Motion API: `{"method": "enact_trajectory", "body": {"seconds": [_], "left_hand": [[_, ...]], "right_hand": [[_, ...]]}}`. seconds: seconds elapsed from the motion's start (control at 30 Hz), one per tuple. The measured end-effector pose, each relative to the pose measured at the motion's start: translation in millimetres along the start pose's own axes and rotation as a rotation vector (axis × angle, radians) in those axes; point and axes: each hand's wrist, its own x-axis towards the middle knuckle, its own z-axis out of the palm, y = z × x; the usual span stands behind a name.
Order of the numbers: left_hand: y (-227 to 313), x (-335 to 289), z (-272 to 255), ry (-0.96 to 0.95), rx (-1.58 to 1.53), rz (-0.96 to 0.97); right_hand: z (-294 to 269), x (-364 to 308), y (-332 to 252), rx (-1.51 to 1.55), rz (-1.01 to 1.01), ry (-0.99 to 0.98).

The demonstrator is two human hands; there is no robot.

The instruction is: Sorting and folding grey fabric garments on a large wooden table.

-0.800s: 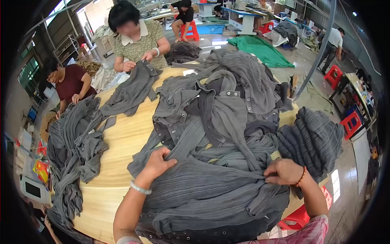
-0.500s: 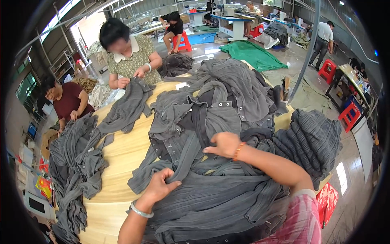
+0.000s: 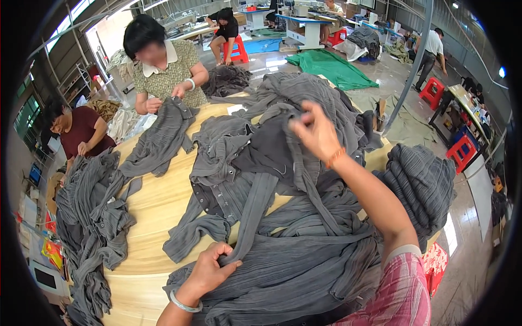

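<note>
While spread over the wooden bench (image 3: 157,201), grey pleated garment (image 3: 283,271) held at both ends.
Left hand (image 3: 209,269) pinched shut on its grey strap (image 3: 255,209); right hand (image 3: 315,133) raised, fingers closed on the dark fabric (image 3: 272,146); co-workers sorting across the bench.

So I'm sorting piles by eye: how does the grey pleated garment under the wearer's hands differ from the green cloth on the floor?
The grey pleated garment lies bunched on the wooden table, gripped by the left hand; the green cloth is spread on the floor, untouched. The grey one shows fine pleats and a long strap; the green one looks smooth and plain. Both are fabric.
</note>
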Motion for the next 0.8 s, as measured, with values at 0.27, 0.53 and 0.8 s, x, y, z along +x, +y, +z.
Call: {"method": "enact_trajectory", "body": {"seconds": [0.27,0.53,0.8], "left_hand": [[4,-8,11,-0.014,0.123,0.066],[3,-17,16,-0.016,0.24,0.237],[12,-43,19,-0.006,0.415,0.372]], "right_hand": [[7,-101,33,-0.599,-0.029,-0.528],[-46,56,3,-0.38,-0.411,0.23],[45,-70,-12,-0.223,-0.971,-0.613]]}}
